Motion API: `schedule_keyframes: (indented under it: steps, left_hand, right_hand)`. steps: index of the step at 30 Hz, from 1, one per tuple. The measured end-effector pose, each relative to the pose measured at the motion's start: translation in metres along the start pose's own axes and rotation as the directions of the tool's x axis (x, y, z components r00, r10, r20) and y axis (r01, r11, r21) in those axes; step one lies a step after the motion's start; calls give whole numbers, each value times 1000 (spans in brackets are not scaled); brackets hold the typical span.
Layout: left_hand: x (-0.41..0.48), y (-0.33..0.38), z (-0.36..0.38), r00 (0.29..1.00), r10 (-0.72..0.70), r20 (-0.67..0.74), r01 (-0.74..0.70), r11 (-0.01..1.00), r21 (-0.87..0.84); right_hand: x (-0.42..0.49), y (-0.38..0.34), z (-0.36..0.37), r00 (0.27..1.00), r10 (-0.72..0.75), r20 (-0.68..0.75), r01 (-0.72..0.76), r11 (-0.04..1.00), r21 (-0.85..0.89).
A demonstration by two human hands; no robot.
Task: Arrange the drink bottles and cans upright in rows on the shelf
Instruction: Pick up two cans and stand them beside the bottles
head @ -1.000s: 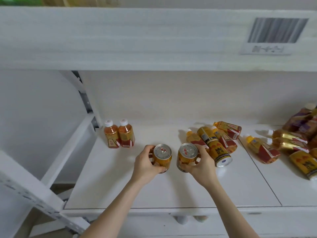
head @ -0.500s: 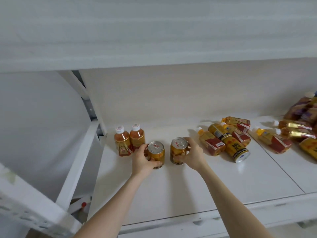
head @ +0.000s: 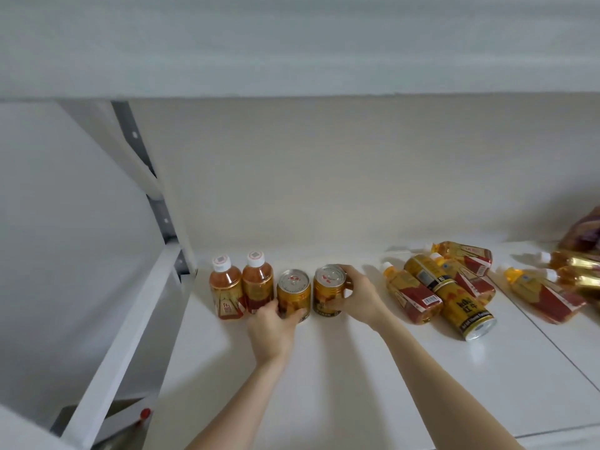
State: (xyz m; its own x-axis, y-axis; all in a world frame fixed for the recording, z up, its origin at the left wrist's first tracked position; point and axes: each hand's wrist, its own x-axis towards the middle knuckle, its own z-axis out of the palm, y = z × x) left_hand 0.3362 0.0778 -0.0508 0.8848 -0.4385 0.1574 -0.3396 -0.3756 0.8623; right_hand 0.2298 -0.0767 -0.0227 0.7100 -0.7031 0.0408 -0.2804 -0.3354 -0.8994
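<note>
Two small tea bottles (head: 241, 285) with white caps stand upright at the back left of the white shelf (head: 324, 384). Right beside them stands a gold can (head: 293, 292), with my left hand (head: 272, 326) wrapped around its front. A second gold can (head: 328, 290) stands a small gap to its right, gripped by my right hand (head: 355, 298). Both cans are upright on the shelf, in line with the bottles. Further right, several bottles (head: 412, 295) and a tall gold can (head: 461, 306) lie on their sides in a heap.
The upper shelf board (head: 292, 43) hangs close overhead. A white upright post and slanted brace (head: 130, 319) bound the left side. More toppled bottles (head: 545, 293) and dark packets (head: 584, 232) lie at the far right. A seam (head: 552, 339) crosses the shelf surface.
Both hands have carried the two cans from the shelf's middle back and left, and set them in line next to the two upright bottles. The camera has moved closer.
</note>
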Motion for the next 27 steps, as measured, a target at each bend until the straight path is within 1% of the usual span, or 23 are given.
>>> schedule_keyframes:
  steps: [3, 10, 13, 20, 22, 23, 25, 27]
  left_hand:
    - [2, 3, 2, 1000, -5, -21, 6, 999, 47]
    - [5, 12, 8, 998, 19, -58, -14, 997, 79]
    - [4, 13, 9, 998, 26, -63, -22, 997, 75]
    - [6, 5, 2, 999, 26, -25, -25, 999, 33]
    - [7, 3, -1, 999, 26, 23, -26, 999, 30]
    - [8, 1, -3, 997, 22, 70, -23, 1000, 15]
    - [6, 0, -8, 980, 6, 200, -2, 1000, -23]
    - [0, 3, -15, 949, -7, 315, 3, 1000, 11]
  right_hand:
    - [5, 2, 2, 1000, 9, 5, -9, 1000, 29]
    - [12, 2, 5, 1000, 6, 26, -7, 998, 57]
    - [12, 2, 4, 999, 5, 40, -7, 999, 52]
    - [8, 1, 2, 997, 0, 74, -1, 1000, 10]
    - [3, -2, 1, 997, 7, 79, -7, 1000, -10]
    - [0, -5, -1, 996, 20, 85, -17, 1000, -25]
    - [-7, -10, -3, 994, 36, 99, -28, 996, -80]
    - [-15, -16, -5, 992, 50, 114, -29, 985, -172]
